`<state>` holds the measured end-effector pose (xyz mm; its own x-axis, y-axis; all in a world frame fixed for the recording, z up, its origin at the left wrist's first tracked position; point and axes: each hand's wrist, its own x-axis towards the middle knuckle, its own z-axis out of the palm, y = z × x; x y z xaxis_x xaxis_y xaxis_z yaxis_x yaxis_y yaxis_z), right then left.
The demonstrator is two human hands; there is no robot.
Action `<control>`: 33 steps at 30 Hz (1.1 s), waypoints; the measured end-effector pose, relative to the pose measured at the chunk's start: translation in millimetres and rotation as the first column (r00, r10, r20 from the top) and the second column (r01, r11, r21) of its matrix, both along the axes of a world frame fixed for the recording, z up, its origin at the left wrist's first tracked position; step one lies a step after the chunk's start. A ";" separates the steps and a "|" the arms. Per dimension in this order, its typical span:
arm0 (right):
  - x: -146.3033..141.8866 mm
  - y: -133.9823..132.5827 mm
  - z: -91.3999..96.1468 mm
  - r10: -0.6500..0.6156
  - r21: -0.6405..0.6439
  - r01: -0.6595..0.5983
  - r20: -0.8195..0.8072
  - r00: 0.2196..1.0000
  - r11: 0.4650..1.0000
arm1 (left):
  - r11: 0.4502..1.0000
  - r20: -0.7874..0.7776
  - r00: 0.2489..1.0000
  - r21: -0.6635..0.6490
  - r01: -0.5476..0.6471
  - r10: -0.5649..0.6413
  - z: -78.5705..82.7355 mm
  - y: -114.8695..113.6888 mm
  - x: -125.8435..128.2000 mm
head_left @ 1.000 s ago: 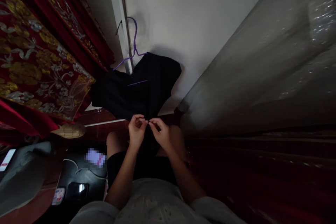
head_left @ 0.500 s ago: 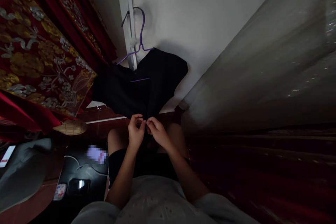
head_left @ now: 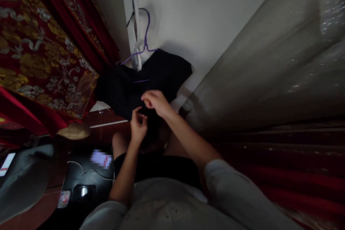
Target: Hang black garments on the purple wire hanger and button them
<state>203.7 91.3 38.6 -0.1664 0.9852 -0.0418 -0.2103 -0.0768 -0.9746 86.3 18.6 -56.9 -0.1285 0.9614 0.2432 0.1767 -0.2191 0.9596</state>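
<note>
A black garment (head_left: 169, 68) hangs on a purple wire hanger (head_left: 146, 39) in front of me, with its neckline spread open. At its lower front edge is my left hand (head_left: 138, 127), the fingers curled round the dark cloth and the thumb bent in towards them. Higher up and slightly to the right, my right hand (head_left: 155, 101) is closed in front of the garment, its fingertips pinched together. Anything between those fingers is too small or too dark to make out.
Red cloth with gold and silver embroidery (head_left: 51, 54) hangs at the left. A plastic-covered bulk (head_left: 250, 64) leans along the right. Low at left, a black seat (head_left: 94, 172) carries a lit phone (head_left: 101, 159), a dark phone (head_left: 83, 192) and a cord.
My right hand has moved up and away from my left hand, rising from the garment's lower edge to its front. My left hand has shifted only slightly upward.
</note>
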 end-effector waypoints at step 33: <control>7.5 -9.1 -39.4 -0.298 0.222 0.246 0.247 0.922 0.943 | 0.772 0.428 0.856 0.424 -0.473 0.289 176.8 62.3 -78.5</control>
